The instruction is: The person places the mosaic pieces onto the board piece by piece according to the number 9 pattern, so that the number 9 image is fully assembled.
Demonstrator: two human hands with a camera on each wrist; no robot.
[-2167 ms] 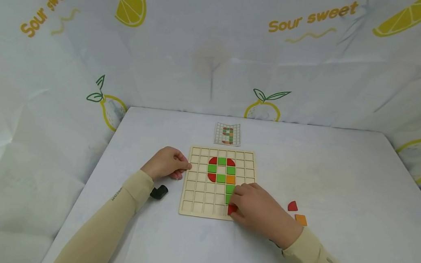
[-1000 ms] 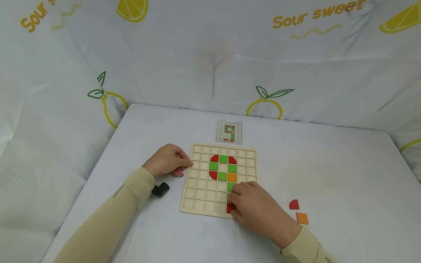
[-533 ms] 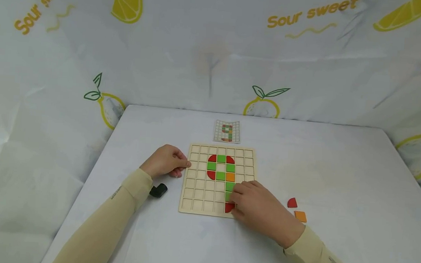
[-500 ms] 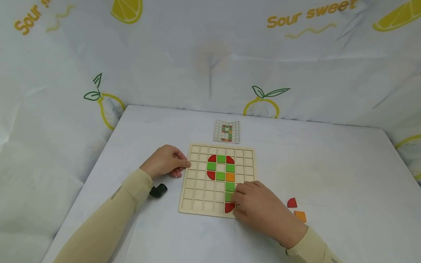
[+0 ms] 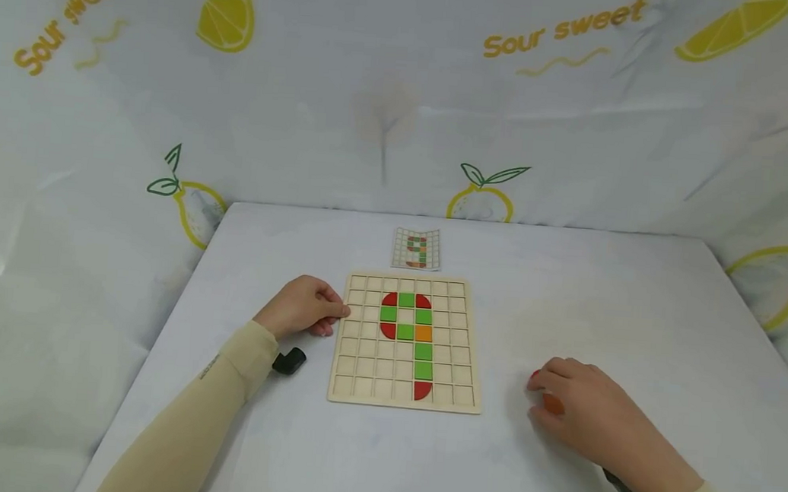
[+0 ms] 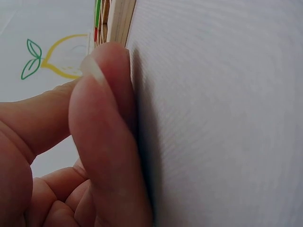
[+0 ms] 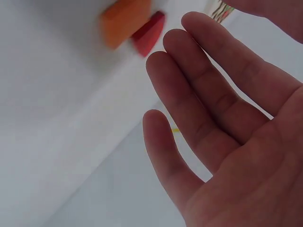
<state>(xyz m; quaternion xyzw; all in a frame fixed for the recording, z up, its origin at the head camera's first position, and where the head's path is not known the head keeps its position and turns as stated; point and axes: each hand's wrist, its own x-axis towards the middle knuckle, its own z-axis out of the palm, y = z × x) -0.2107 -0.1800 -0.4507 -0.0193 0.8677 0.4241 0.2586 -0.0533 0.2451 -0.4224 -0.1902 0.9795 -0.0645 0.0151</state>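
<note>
A wooden grid board (image 5: 358, 365) lies mid-table, with green, red and orange tiles set in some cells as a figure like a 9. My left hand (image 5: 303, 306) stays at its left edge, thumb and finger pinching the rim; the left wrist view shows the fingertips at the board's side (image 6: 120, 23). Over the table right of the board, my right hand (image 5: 595, 412) hovers with fingers spread. Below it are an orange square tile (image 7: 124, 21) and a red quarter-circle tile (image 7: 150, 34), apart from the fingers in the right wrist view and partly hidden in the head view.
A small printed card (image 5: 417, 249) with a coloured 9 on a grid lies behind the board. Near the left wrist is a black object (image 5: 290, 361). White cloth printed with lemons (image 5: 480, 199) hangs along the table's back and sides.
My right hand has left the red corner tile at the board's bottom row and moved right, over the loose tiles. The left hand has kept its place at the board.
</note>
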